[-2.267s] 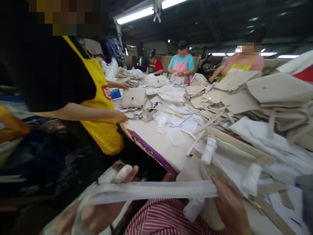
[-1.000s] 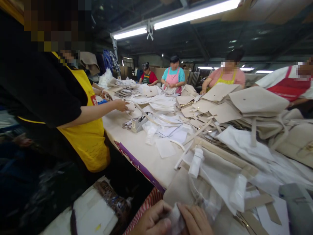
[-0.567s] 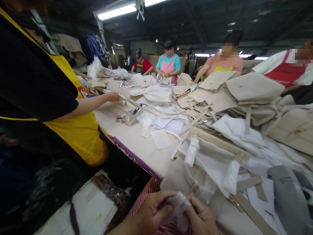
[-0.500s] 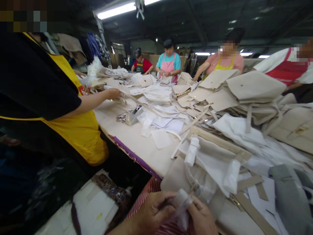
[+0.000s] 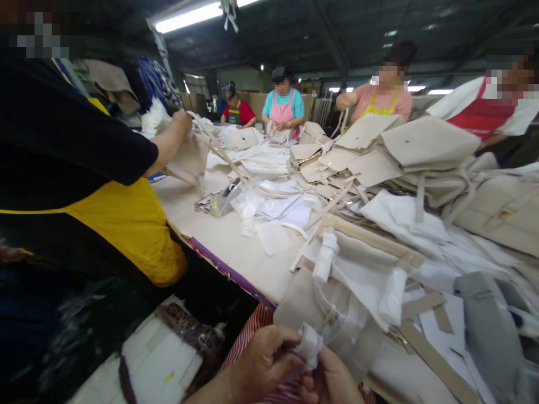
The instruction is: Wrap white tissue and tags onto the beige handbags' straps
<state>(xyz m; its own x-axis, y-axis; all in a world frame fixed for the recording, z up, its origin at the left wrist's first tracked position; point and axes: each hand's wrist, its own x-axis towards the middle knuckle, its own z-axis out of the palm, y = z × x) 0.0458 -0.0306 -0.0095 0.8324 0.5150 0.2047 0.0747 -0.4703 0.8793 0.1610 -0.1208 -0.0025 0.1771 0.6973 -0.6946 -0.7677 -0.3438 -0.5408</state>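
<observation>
Low in the head view, my left hand [image 5: 269, 353] pinches a thin white translucent wrapping strip [image 5: 310, 342], which is bunched into a small roll. My right hand [image 5: 332, 377] grips the same strip from the other side, its fingers curled. What lies inside the wrap, if anything, is hidden. Just beyond my hands, on the table's near edge, lies a beige handbag [image 5: 295, 294] with its flap toward me. White-wrapped pieces [image 5: 325, 257] stand on its strap or handle ends, and a second wrapped piece [image 5: 393, 294] sits to the right.
A grey tape dispenser [image 5: 484, 325] stands at the right, and a smaller dispenser [image 5: 225, 196] farther off. Beige bags [image 5: 429, 146] pile up on the right of the table [image 5: 236, 249]. A co-worker in a yellow apron [image 5: 126, 224] stands at the left; several others work across the table.
The white strip in my hands has become more tightly bunched. The co-worker at the left has raised a beige bag by its strap. A far co-worker in a yellow apron has lifted a strap.
</observation>
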